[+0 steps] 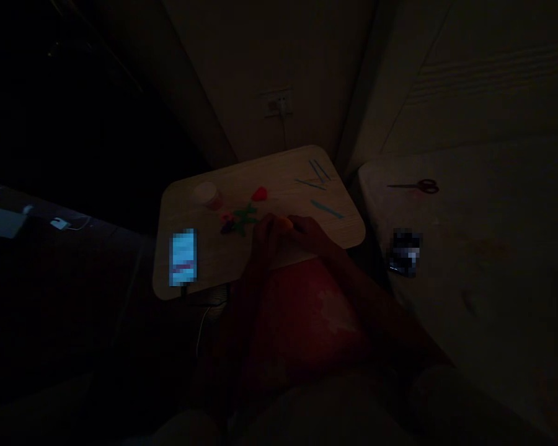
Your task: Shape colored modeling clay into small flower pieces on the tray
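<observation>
On the counter (223,266), a red lump (260,194), a green piece (245,218) and a pink piece (226,216) are lying loose, so I am guessing those are done. The orange lump (285,225) is looking unfinished to me. It is sitting between the left hand (266,234) and the right hand (307,230), touching both, and I am seeing both curling in to hold it, mostly closed.

It's very dim in here. Behind the wooden table (227,266) rises a wall (260,49) with a socket (273,106); right of the table spreads a broad pale surface (474,192), left of it dark floor (106,238).
</observation>
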Tool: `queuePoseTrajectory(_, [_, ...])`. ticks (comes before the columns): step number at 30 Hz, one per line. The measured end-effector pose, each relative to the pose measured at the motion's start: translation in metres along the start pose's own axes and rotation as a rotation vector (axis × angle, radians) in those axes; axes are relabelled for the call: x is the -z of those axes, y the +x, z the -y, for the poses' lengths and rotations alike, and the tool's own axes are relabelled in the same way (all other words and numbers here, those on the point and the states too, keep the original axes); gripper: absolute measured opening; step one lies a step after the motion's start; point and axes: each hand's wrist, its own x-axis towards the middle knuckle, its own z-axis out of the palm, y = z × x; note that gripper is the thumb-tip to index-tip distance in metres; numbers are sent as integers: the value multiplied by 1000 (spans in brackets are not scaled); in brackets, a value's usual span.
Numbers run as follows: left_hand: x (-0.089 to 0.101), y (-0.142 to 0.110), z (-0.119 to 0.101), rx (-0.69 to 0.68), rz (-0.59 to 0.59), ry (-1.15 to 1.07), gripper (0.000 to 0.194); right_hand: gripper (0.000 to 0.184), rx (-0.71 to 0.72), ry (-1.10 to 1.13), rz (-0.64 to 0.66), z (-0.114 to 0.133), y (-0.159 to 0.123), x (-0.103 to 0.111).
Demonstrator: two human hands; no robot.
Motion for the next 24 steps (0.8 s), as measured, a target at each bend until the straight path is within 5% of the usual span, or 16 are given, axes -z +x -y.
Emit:
queuePoseTrajectory(11, [-2,1,3,-60,-11,47,64,49,-38,50,-131,-2,1,-4])
queuePoseTrajectory(24, [-1,0,1,-60,76,49,68,54,69,124,-88,2,1,-1])
